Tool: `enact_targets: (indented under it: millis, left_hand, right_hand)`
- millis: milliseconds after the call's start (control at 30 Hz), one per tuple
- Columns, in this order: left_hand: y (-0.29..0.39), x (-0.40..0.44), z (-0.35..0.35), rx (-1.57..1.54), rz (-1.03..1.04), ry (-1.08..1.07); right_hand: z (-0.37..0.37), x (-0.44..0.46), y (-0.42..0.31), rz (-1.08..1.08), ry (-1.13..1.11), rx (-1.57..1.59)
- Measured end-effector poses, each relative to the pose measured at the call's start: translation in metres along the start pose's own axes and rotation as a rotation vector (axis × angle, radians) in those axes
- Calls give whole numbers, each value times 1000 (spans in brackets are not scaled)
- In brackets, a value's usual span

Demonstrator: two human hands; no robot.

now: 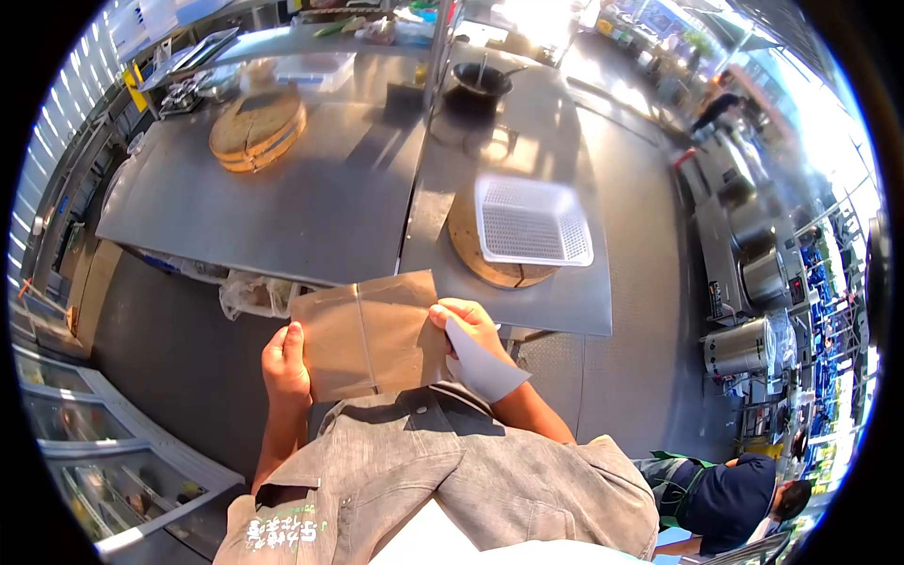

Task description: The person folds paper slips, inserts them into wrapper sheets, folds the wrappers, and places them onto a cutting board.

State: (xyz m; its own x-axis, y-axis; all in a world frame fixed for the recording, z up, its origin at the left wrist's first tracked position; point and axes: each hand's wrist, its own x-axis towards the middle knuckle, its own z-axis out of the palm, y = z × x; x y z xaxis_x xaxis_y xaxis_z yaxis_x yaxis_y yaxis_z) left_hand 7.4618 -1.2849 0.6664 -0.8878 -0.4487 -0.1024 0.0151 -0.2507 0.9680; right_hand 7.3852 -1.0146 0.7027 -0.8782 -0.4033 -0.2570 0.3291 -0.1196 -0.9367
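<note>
In front of my chest I hold up a flat brown paper packet (pixel 370 334) with a pale seam down its middle; whether it is a bag or an envelope I cannot tell. My left hand (pixel 285 363) grips its left edge, thumb on the near face. At the right edge my right hand (pixel 468 325) pinches it and also holds a white sheet of paper (pixel 485 363), which hangs down over the wrist. Beyond the packet, a white perforated plastic basket (pixel 532 254) rests on a round wooden chopping board (pixel 466 240).
Steel worktables (pixel 311 207) stand ahead. Another round chopping board (pixel 256 137) with a cleaver-like dark blade lies left, a wok (pixel 482 83) at the back. Large steel pots (pixel 739 348) line the right. A person in dark clothes (pixel 730 499) is lower right; glass-topped cabinets (pixel 122 480) lower left.
</note>
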Motion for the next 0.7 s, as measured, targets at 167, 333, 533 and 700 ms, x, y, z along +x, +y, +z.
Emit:
enact_targets:
  millis: [167, 333, 533, 700]
  left_hand:
    - [-4, -1, -12, 44, -71, 79]
    - [-12, -1, -17, 23, -71, 22]
    - [-8, -2, -16, 28, -51, 28]
    - [-8, 0, -21, 36, -79, 28]
  right_hand:
    - [8, 0, 0, 20, 84, 28]
    - [5, 2, 4, -6, 69, 64]
    - [6, 6, 3, 22, 85, 53]
    - [7, 7, 4, -18, 67, 60]
